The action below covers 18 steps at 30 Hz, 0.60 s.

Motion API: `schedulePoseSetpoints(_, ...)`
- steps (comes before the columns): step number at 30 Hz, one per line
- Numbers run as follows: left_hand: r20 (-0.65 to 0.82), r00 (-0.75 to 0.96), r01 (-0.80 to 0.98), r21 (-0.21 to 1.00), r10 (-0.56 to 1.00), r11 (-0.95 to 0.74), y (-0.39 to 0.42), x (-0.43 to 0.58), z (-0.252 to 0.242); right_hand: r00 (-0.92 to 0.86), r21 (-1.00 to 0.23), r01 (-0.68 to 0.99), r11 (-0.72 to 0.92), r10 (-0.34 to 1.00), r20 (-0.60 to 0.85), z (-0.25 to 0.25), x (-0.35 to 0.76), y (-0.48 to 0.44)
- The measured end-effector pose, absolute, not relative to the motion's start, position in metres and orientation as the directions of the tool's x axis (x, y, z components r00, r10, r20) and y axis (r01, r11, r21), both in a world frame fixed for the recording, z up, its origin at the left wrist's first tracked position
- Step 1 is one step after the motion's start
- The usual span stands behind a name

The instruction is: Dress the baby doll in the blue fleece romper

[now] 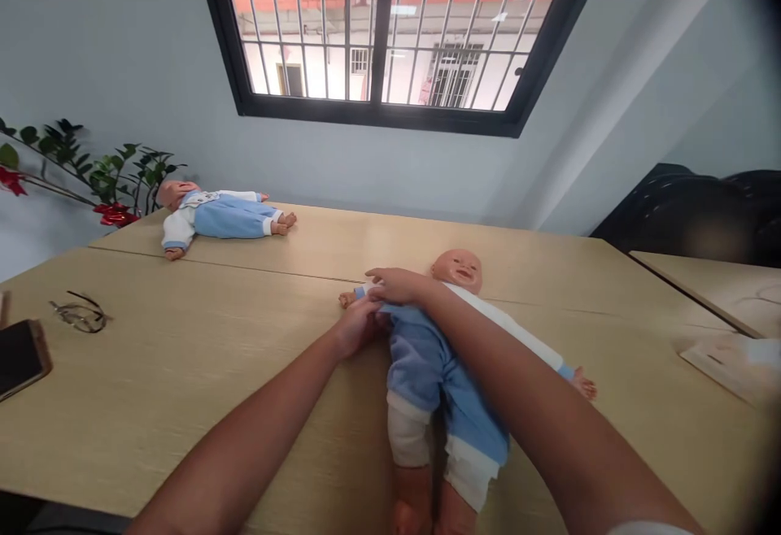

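Observation:
A baby doll (418, 356) in a blue and white outfit lies face up on the table, its head away from me and its bare feet near the bottom edge. My left hand (359, 328) is closed at the side of the outfit, by the doll's arm on the left; its fingertips are partly hidden. Just above, my right hand (399, 284) reaches across the doll's chest, fingers bent over the same sleeve and touching my left fingers. My right forearm covers part of the doll's body. The doll's other arm stretches out to the right.
A second doll (235, 216) in similar clothes lies at the table's far left, by a plant (115, 173). Eyeglasses (82, 315) and a phone (24, 358) rest on the left. A pale flat item (726, 364) lies at the right, near black chairs (683, 210). A barred window is ahead.

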<state>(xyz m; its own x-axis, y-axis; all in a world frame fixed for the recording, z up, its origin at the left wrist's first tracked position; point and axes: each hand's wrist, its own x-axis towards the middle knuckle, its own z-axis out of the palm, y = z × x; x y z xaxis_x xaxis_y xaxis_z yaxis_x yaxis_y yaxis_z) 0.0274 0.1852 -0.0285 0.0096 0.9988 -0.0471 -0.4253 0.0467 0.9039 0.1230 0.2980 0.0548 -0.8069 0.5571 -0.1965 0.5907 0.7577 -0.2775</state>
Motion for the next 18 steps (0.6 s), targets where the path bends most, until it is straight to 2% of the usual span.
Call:
schedulePoseSetpoints(5, -0.053, 0.117, -0.373, 0.923, 0.992, 0.094, 0.191, 0.018, -0.031, -0.83, -0.362, 0.557, 0.747, 0.511, -0.223, 0.038, 0.126, 0.307)
schedulePoseSetpoints(10, 0.009, 0.111, -0.193, 0.981, 0.994, 0.013, 0.192, 0.014, -0.037, -0.833, -0.414, 0.553, 0.723, 0.496, -0.245, 0.034, 0.132, 0.313)
schedulePoseSetpoints(13, 0.055, 0.024, -0.03, 0.998, 0.998, -0.055, 0.185, 0.02, -0.04, -0.827, -0.398, 0.562, 0.725, 0.493, -0.271, 0.032, 0.132, 0.318)
schedulePoseSetpoints(18, 0.159, -0.226, 0.237, 0.966, 0.961, -0.104, 0.172, 0.034, -0.044, -0.835, -0.356, 0.55, 0.755, 0.483, -0.265, 0.029, 0.13, 0.319)
